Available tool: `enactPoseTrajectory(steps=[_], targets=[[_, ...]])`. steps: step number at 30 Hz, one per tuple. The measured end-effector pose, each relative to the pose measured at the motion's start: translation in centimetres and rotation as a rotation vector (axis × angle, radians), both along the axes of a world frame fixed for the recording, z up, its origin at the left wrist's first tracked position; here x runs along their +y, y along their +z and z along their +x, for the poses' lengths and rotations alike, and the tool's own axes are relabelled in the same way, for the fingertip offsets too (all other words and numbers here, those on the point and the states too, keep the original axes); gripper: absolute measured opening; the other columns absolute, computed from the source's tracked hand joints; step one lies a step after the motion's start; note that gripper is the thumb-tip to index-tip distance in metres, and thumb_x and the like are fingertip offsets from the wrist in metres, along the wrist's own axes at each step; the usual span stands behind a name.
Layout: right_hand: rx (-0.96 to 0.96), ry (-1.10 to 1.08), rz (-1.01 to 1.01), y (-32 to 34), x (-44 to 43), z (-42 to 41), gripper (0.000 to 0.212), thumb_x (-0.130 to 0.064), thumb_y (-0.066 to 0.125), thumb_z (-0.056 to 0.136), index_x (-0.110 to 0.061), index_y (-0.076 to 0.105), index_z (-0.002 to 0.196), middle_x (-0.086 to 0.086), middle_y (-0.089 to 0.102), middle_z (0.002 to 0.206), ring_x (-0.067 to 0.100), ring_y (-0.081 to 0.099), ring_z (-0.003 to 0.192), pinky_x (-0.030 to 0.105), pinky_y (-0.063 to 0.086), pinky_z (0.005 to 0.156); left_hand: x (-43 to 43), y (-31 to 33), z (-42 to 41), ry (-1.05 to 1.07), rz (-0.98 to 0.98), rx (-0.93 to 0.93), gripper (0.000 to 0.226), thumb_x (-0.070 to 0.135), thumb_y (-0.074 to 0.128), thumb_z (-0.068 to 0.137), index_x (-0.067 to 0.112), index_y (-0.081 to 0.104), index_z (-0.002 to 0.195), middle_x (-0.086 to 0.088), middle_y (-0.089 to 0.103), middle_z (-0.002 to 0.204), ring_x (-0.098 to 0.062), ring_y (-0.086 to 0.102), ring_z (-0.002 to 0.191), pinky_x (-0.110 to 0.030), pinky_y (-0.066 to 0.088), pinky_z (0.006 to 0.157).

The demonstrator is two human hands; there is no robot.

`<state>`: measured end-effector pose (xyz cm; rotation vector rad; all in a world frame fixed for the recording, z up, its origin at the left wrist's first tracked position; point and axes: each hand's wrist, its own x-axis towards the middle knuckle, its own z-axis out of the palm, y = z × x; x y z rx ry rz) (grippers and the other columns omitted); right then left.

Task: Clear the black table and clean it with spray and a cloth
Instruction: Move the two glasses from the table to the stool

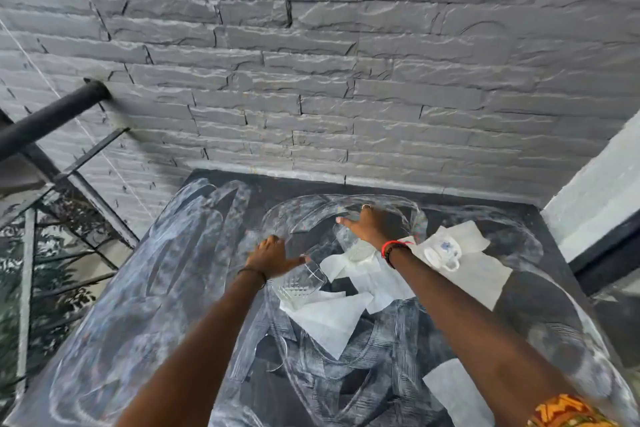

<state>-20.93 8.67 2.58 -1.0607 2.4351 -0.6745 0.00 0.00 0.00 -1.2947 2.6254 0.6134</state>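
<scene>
The black table (166, 288) is covered in white smears. A large clear round dish (311, 200) is over its far middle. My left hand (273, 253) grips the dish's near-left rim and my right hand (372, 224) grips its far rim. A clear patterned glass (299, 284) lies on its side just below my left hand. A second clear glass (358, 250) lies under my right wrist. A white mug (445, 251) with a blue print lies tipped over to the right. White paper napkins (332, 319) are scattered beneath them.
A grey stone wall (346, 80) runs directly behind the table. A black railing (48, 118) and a glass panel stand to the left, with foliage below. A white and black ledge (595, 211) borders the right. Another napkin (457, 388) lies near the front.
</scene>
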Motion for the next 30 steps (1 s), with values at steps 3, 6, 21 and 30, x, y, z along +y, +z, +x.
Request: enactPoseTrajectory(steps=[3, 6, 21, 30], targets=[[-0.046, 0.024, 0.067, -2.1, 0.0, -0.1, 0.047, -0.046, 0.065, 0.083, -0.002, 0.055, 0.069, 0.011, 0.059, 0.069, 0.027, 0.059, 0.078, 0.032, 0.038, 0.066, 0.7, -1.3, -0.1, 0.032, 0.070, -0.060, 0.090, 0.071, 0.053, 0.078, 0.002, 0.045, 0.134, -0.021, 0.042, 0.140, -0.032, 0.038, 0.132, -0.038, 0.029, 0.109], [-0.044, 0.002, 0.036, -4.6, -0.9, -0.5, 0.044, -0.044, 0.071, 0.078, 0.000, 0.068, 0.080, 0.016, 0.069, 0.082, 0.029, 0.064, 0.086, 0.034, 0.047, 0.076, 1.3, -2.4, -0.5, 0.077, 0.145, -0.044, 0.092, 0.072, 0.061, 0.072, 0.000, 0.047, 0.128, -0.021, 0.046, 0.138, -0.033, 0.042, 0.129, -0.038, 0.034, 0.106], [0.000, -0.019, 0.068, -8.9, -2.8, -2.1, 0.105, -0.041, 0.084, 0.058, -0.004, 0.031, 0.141, 0.017, 0.046, 0.137, 0.031, 0.040, 0.130, 0.040, 0.039, 0.106, 3.7, -4.6, -1.2, 0.176, 0.185, 0.079, 0.100, 0.056, 0.077, 0.066, 0.004, 0.033, 0.139, -0.014, 0.048, 0.136, -0.027, 0.047, 0.124, -0.034, 0.042, 0.103], [0.014, -0.074, -0.063, -7.4, -2.1, 0.3, 0.106, -0.033, 0.087, 0.055, 0.002, 0.030, 0.138, 0.022, 0.045, 0.134, 0.036, 0.037, 0.129, 0.041, 0.035, 0.106, 4.4, -3.5, 2.5, 0.336, 0.137, 0.355, 0.104, 0.043, 0.083, 0.065, 0.003, 0.029, 0.144, -0.017, 0.045, 0.139, -0.031, 0.041, 0.129, -0.034, 0.034, 0.105]])
